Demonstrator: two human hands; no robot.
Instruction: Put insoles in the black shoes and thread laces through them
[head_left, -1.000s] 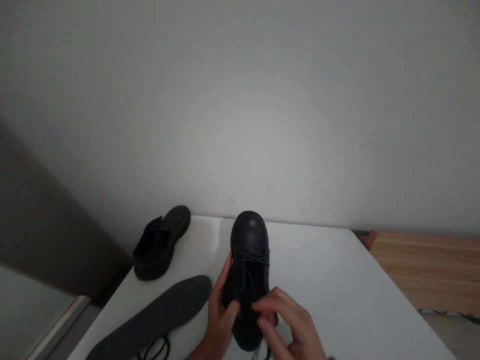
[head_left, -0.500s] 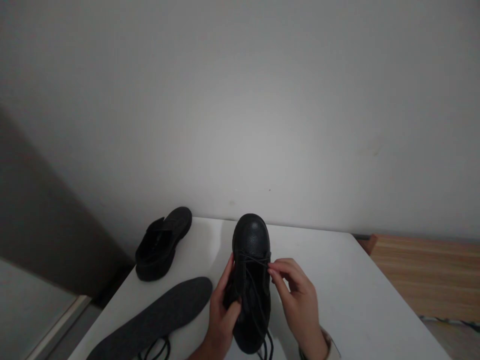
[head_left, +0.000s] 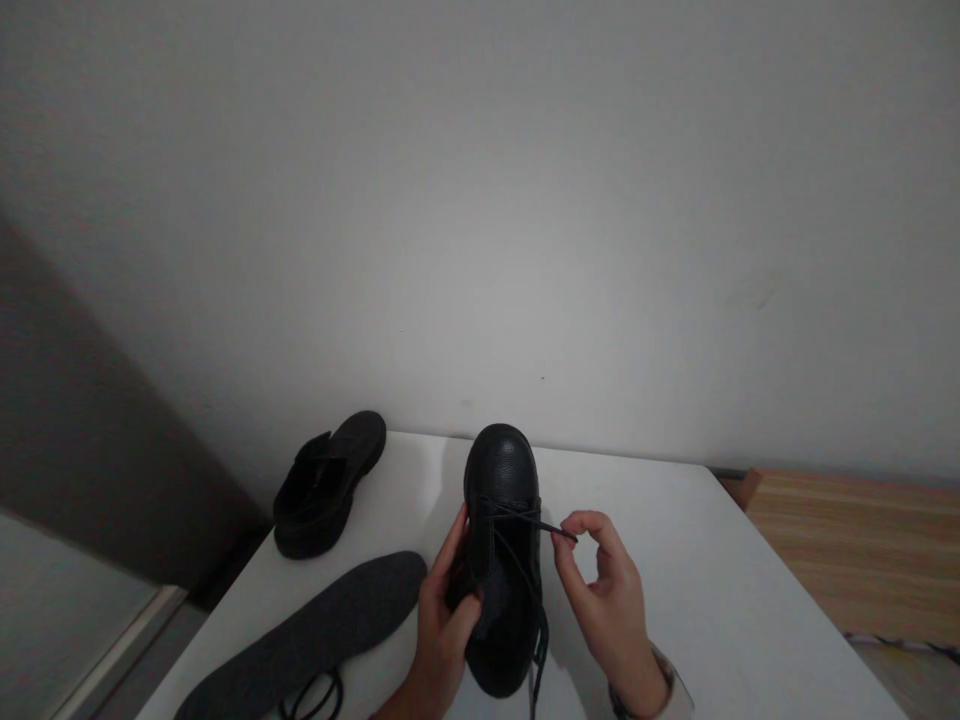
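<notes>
A black leather shoe is held toe away from me over the white table, its opening facing up. My left hand grips its left side, thumb over the inner edge and fingers along the outside. Between thumb and forefinger, my right hand pinches a black shoelace, drawn out to the right from the upper eyelets. Another length of lace runs across the opening and hangs down by the heel on the right.
A second black shoe lies at the table's back left. In front of it are a dark grey insole and a loop of black lace. The white table meets a wall behind; a wooden surface stands to the right.
My right hand has moved right, away from the shoe, pulling the lace out with it. The lace across the opening has shifted to the right. My left hand keeps its hold.
</notes>
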